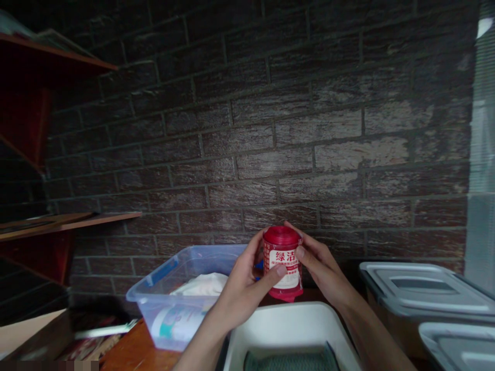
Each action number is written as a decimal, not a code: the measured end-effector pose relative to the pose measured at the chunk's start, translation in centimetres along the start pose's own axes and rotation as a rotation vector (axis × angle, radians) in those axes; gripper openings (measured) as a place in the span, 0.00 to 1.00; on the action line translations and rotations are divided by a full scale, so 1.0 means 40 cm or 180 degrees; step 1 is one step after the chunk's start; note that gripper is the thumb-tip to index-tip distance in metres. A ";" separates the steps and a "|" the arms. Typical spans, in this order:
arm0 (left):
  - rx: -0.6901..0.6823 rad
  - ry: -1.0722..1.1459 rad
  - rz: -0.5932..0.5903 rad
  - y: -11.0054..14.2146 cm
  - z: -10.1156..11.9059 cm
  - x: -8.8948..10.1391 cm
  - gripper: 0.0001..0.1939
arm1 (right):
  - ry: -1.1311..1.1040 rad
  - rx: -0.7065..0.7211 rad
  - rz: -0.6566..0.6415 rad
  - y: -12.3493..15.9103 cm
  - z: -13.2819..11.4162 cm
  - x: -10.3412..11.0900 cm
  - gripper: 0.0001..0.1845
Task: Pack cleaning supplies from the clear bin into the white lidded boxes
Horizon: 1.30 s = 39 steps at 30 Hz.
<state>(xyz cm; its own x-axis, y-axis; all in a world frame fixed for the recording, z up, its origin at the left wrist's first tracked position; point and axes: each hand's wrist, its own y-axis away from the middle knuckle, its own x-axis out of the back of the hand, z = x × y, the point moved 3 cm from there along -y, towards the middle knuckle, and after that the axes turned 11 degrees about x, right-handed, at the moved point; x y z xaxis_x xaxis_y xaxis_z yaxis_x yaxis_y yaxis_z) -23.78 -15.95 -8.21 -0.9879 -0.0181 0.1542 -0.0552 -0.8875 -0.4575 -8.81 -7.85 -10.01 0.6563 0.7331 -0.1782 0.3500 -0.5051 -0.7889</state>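
Note:
Both my hands hold up a red roll of garbage bags (282, 260), wrapped in a white and red label with Chinese characters. My left hand (247, 281) grips its left side, the thumb lying across the label. On the other side, my right hand (319, 265) has its thumb at the label's upper right edge, with its fingers behind the roll. The roll is upright above the far rim of a white bin (288, 314). A dark green textured item (292, 360) lies inside that bin.
To the left stands a clear blue plastic box (145, 296) holding a white cloth (204, 284) and a white package. Grey-lidded containers (421, 283) stand at right. Wooden shelves (104, 219) jut from the dark brick wall (251, 129). An open cardboard box (31, 330) sits at lower left.

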 end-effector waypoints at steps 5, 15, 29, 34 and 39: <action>-0.0117 -0.0188 0.0122 -0.003 0.007 -0.003 0.34 | 0.0060 0.0027 -0.0004 0.001 -0.001 0.002 0.31; -0.0248 -0.0204 0.0146 -0.005 -0.005 0.013 0.39 | 0.0073 0.0180 -0.0190 -0.001 -0.018 -0.002 0.37; -0.0204 -0.0409 0.0321 -0.007 -0.020 0.012 0.37 | 0.0438 0.0096 -0.0017 -0.008 0.002 0.000 0.30; -0.0050 -0.0334 0.0315 -0.015 -0.020 0.012 0.30 | 0.0294 -0.0040 0.0159 -0.003 0.031 0.009 0.26; 0.0089 -0.0028 0.0174 -0.016 -0.020 0.013 0.22 | -0.0135 -0.0164 0.0112 0.001 0.037 -0.001 0.27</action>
<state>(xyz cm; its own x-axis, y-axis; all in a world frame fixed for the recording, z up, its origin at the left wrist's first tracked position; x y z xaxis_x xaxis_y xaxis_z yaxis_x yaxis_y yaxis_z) -24.37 -15.04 -8.53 -0.9880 -0.0709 0.1375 0.0031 -0.8976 -0.4409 -9.79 -7.24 -10.92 0.6403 0.7326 -0.2308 0.3619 -0.5528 -0.7506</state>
